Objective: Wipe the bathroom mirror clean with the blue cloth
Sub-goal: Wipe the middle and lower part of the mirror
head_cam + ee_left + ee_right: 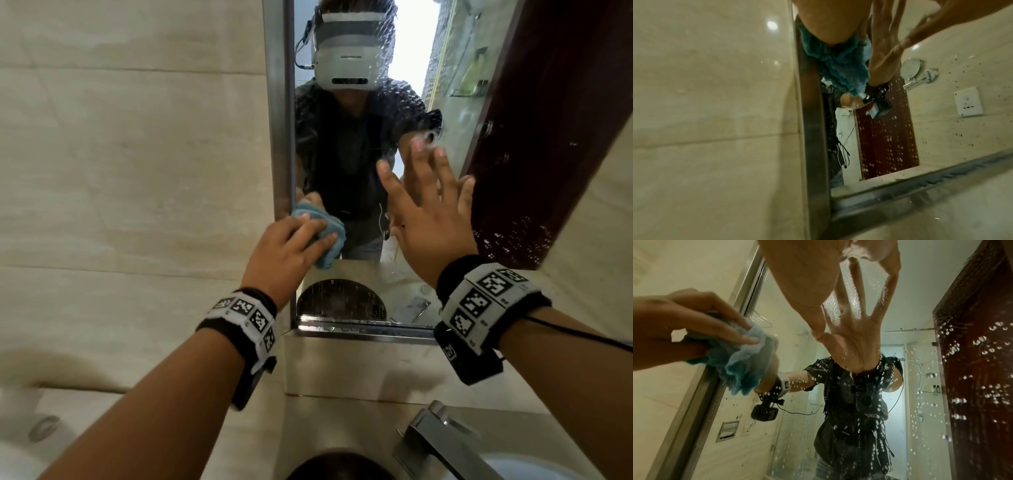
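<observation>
The mirror (346, 161) hangs on the wall in a steel frame, its glass (859, 426) speckled with water drops. My left hand (301, 240) grips the bunched blue cloth (330, 253) and holds it against the glass close to the left frame edge. The left wrist view shows the cloth (838, 68) pressed on the mirror (885, 129) under the hand (828, 21). My right hand (424, 192) lies flat on the glass to the right, fingers spread and holding nothing. In the right wrist view this hand (807, 280) meets its own reflection, with the left hand (694, 321) and cloth (744, 356) at the left.
Beige tiled wall (137, 171) runs left of the steel frame (281, 137). A chrome tap (435, 442) and a white basin (513, 469) sit below at the lower right. A dark wooden door (548, 137) shows reflected in the mirror's right part.
</observation>
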### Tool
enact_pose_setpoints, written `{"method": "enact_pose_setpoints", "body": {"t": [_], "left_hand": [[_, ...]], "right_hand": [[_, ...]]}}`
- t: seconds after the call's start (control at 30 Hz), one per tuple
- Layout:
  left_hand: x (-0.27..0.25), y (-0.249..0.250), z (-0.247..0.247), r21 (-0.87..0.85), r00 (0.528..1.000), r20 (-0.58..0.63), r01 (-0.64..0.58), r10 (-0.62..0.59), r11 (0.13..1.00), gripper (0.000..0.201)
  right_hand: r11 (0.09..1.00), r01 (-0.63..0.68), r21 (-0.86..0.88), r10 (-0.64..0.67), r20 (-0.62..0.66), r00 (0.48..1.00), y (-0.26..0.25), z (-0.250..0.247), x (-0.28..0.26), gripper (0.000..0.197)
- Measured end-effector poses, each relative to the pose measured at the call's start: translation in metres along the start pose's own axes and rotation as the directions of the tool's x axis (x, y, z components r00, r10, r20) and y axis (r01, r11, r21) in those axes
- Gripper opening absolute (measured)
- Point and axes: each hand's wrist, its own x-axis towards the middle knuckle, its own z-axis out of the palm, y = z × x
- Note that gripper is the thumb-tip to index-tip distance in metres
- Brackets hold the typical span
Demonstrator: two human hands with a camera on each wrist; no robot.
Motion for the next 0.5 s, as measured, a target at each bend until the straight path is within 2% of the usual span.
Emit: {"method": "enact_pose_setpoints", "body": {"t": [0.07, 0.1, 0.17, 0.2, 0.27, 0.37, 0.43, 0.5], "left_hand": [[-0.001, 0.001, 0.001, 0.016, 0.999, 0.043, -0.011, 0.01, 1.0, 0.048], [0.0, 0.001, 0.001, 0.035, 0.999, 0.013, -0.049, 0.049, 0.998, 0.05], [0.008, 0.003, -0.015, 0.096, 0.993, 0.03, -0.114, 0.111, 0.989, 0.055], [0.016, 0.002, -0.024, 0.113, 0.994, 0.043, -0.108, 0.104, 0.988, 0.057], [0.032, 0.0, -0.037, 0.134, 0.999, -0.02, -0.047, 0.05, 0.99, 0.059], [0.055, 0.006, -0.047, 0.147, 0.996, -0.079, 0.042, -0.031, 0.988, 0.059], [0.051, 0.008, -0.038, 0.123, 0.997, -0.077, 0.035, -0.025, 0.992, 0.063], [0.023, 0.01, -0.017, 0.123, 1.0, -0.023, 0.004, -0.001, 0.992, 0.074]], "right_hand": [[1.0, -0.006, 0.002, 0.005, 0.024, 1.0, -0.001, -0.002, 0.001, 0.09], [1.0, -0.01, 0.006, 0.01, 0.035, 0.999, -0.002, -0.002, 0.002, 0.09], [0.999, -0.023, 0.022, 0.023, 0.018, 1.0, -0.004, -0.002, -0.001, 0.09], [0.999, -0.025, 0.029, 0.025, -0.011, 1.0, -0.005, 0.0, -0.005, 0.09], [0.999, -0.005, 0.037, 0.008, -0.067, 0.998, -0.007, 0.007, -0.015, 0.091], [1.0, 0.006, -0.002, -0.006, -0.05, 0.999, -0.01, 0.019, -0.024, 0.097], [1.0, -0.005, -0.028, 0.005, -0.032, 0.999, -0.011, 0.023, -0.024, 0.101], [0.999, -0.013, -0.038, 0.011, -0.036, 0.999, -0.012, 0.027, -0.024, 0.103]]}}
